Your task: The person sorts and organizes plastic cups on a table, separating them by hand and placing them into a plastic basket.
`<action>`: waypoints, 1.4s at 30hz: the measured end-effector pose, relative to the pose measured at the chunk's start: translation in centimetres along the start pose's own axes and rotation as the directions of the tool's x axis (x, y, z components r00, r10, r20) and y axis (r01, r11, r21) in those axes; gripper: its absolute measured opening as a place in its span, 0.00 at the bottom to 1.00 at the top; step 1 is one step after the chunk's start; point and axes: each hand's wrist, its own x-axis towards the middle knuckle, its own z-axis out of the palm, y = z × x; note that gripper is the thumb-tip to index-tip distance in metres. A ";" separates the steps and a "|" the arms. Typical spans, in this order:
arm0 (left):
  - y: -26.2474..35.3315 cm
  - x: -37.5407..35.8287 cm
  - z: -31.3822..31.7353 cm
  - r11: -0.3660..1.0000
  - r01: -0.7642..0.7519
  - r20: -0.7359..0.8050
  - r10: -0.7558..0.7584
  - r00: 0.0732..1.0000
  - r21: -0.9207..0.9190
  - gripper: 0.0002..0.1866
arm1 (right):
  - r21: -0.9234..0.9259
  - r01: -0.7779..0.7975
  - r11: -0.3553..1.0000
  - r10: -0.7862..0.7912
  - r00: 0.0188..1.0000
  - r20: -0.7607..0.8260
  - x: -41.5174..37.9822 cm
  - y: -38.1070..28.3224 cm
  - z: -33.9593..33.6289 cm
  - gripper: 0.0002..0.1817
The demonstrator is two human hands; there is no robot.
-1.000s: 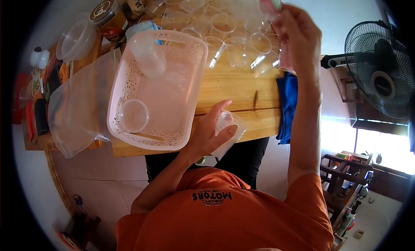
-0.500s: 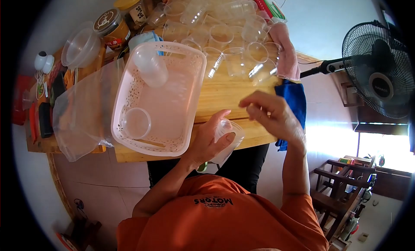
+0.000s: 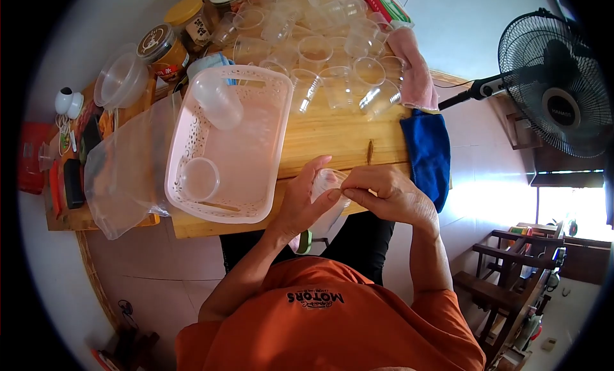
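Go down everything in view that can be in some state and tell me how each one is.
Left hand: curled around stacked cups
Right hand: fingertips together at their rims
Stacked cups: nested, held
Pink basket: upright, open-topped, cups inside
Loose cups: spread at varied angles
Yellow-lidded jar: closed
Plastic bag: lying loosely spread
Pink cloth: bunched up
Fan: upright; running or not, unclear

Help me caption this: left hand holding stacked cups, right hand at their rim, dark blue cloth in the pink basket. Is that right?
No: the head view shows the dark blue cloth at the table's right edge, not in the pink basket. The left hand does hold stacked cups, the right hand at their rim.
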 end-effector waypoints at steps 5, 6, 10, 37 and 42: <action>-0.5 0.0 0.2 0.998 -0.013 -0.023 0.011 1.000 -0.055 0.39 | 0.014 -0.100 0.995 0.101 0.982 -0.158 0.3 -0.1 -1.0 0.04; -0.5 0.0 0.3 0.998 -0.034 -0.036 0.032 0.999 -0.058 0.40 | 0.014 -0.103 0.995 0.104 0.982 -0.157 0.5 0.1 -1.4 0.04; 0.0 0.2 0.1 0.996 -0.031 -0.007 0.030 1.000 -0.083 0.40 | 0.162 -0.273 0.948 0.314 0.881 -0.354 2.5 -0.2 -3.3 0.07; 0.2 0.1 -0.1 0.965 0.070 0.004 -0.071 0.997 -0.254 0.46 | 0.142 -0.004 0.990 -0.016 0.991 0.133 0.3 1.0 -0.5 0.05; -0.5 0.0 -0.3 0.980 0.018 -0.001 -0.019 1.000 -0.199 0.46 | 0.098 0.015 0.995 -0.021 0.998 0.057 0.0 0.6 0.8 0.04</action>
